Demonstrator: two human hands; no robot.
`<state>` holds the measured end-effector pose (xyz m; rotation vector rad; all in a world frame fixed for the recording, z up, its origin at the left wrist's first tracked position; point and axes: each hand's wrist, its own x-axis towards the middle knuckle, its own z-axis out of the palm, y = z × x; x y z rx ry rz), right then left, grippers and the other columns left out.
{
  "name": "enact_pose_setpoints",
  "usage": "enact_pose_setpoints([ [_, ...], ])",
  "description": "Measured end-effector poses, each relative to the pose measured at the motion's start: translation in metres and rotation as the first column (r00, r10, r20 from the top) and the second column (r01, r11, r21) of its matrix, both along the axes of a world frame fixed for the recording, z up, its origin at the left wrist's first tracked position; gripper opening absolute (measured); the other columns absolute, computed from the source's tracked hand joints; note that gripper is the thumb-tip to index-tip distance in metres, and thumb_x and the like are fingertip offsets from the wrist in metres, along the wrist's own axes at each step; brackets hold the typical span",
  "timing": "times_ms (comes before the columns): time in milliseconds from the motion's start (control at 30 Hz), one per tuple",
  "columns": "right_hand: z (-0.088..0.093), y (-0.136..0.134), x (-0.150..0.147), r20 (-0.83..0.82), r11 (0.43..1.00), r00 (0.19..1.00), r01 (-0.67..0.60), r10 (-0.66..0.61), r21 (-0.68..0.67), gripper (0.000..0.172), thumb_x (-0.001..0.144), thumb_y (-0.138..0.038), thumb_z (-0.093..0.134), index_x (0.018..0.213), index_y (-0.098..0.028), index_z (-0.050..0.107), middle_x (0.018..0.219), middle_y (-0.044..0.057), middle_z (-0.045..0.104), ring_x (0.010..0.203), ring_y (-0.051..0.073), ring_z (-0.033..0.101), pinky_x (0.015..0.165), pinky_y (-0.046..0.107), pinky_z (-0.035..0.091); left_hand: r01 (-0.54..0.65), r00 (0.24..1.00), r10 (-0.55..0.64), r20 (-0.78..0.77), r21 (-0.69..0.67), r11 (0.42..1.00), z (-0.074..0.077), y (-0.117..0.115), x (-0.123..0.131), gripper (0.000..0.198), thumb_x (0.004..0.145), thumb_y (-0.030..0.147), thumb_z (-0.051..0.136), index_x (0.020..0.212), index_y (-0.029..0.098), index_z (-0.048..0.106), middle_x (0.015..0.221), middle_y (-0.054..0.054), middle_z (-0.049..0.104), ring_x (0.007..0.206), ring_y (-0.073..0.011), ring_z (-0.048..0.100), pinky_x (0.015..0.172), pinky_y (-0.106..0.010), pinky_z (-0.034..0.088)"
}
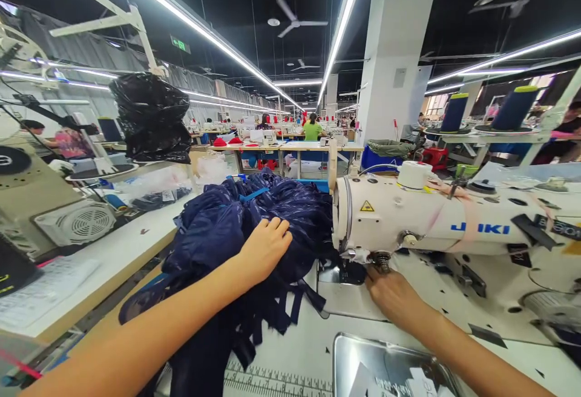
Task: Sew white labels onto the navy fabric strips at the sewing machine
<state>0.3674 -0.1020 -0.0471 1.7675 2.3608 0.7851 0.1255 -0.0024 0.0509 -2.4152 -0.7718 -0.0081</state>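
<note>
A large heap of navy fabric pieces (pixel 213 227), with loose strips trailing off its front, lies left of a white sewing machine (pixel 436 209). My left hand (pixel 267 246) rests on the heap with its fingers curled into the cloth. Under the machine head, my right hand (pixel 391 291) is beside the needle area, its fingers pressed together. Parts of the machine cover those fingertips, and what they hold is hard to see. A small dark piece (pixel 351 273) lies by them on the metal plate.
A metal tray (pixel 390 360) with white labels sits in front of the machine, right of a printed ruler (pixel 276 382). Thread cones (pixel 454 112) stand at the right. A black plastic bag (pixel 152 115) covers something at the left. Co-workers sit farther back.
</note>
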Motion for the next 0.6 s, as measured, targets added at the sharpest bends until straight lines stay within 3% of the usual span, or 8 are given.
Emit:
enact_pose_setpoints([
  [133,0.013,-0.010,-0.024,-0.076,0.999,0.997,-0.008,0.005,-0.046,0.019,0.067,0.002,0.049,0.072,-0.012,0.061,0.073,0.011,0.061,0.070,0.023,0.057,0.064,0.035,0.043,0.007,0.997,-0.007,-0.070,0.005,1.000,-0.003,0.010,0.009,0.016,0.067,0.015,0.062,0.081,0.011,0.056,0.086,-0.010,0.057,0.086,-0.0245,0.049,0.071,-0.036,0.033],
  [233,0.018,-0.015,-0.042,-0.275,0.992,0.959,-0.093,0.068,-0.079,0.017,0.076,-0.005,0.045,0.074,-0.015,0.059,0.075,0.006,0.060,0.071,0.020,0.057,0.068,0.033,0.042,0.052,0.995,-0.051,-0.081,0.004,0.999,-0.004,0.004,-0.005,0.007,0.071,0.011,0.056,0.078,0.012,0.057,0.082,-0.009,0.057,0.084,-0.0235,0.048,0.070,-0.036,0.033],
  [333,0.018,-0.013,-0.059,-0.514,0.976,0.853,-0.180,0.094,-0.120,0.017,0.082,-0.013,0.042,0.083,-0.016,0.059,0.083,0.005,0.060,0.076,0.017,0.056,0.071,0.029,0.042,0.133,0.988,-0.135,-0.070,-0.027,0.991,-0.006,-0.009,-0.030,0.011,0.075,0.009,0.051,0.073,0.016,0.059,0.083,-0.007,0.057,0.088,-0.0226,0.047,0.071,-0.034,0.033],
  [400,0.016,-0.008,-0.068,-0.637,0.962,0.766,-0.225,0.079,-0.151,0.020,0.083,-0.016,0.041,0.094,-0.016,0.058,0.089,0.006,0.060,0.081,0.017,0.056,0.072,0.027,0.042,0.170,0.984,-0.172,-0.052,-0.047,0.984,-0.009,-0.017,-0.046,0.013,0.076,0.011,0.051,0.077,0.018,0.061,0.094,-0.007,0.057,0.094,-0.0229,0.046,0.074,-0.035,0.033],
  [500,0.014,0.004,-0.080,-0.743,0.951,0.667,-0.260,0.050,-0.170,0.027,0.084,-0.018,0.040,0.106,-0.014,0.055,0.096,0.008,0.060,0.088,0.018,0.055,0.078,0.029,0.042,0.219,0.973,-0.220,-0.070,-0.022,0.975,-0.016,-0.025,-0.059,0.024,0.078,0.011,0.048,0.098,0.020,0.058,0.118,-0.009,0.049,0.097,-0.0225,0.045,0.076,-0.035,0.033],
  [600,0.014,0.011,-0.089,-0.818,0.940,0.573,-0.303,0.045,-0.160,0.030,0.083,-0.017,0.039,0.108,-0.013,0.054,0.099,0.009,0.061,0.093,0.019,0.054,0.082,0.031,0.041,0.264,0.954,-0.264,-0.144,-0.018,0.964,-0.024,-0.026,-0.060,0.024,0.080,0.008,0.043,0.096,0.017,0.058,0.115,-0.010,0.052,0.086,-0.0200,0.049,0.071,-0.033,0.034],
])
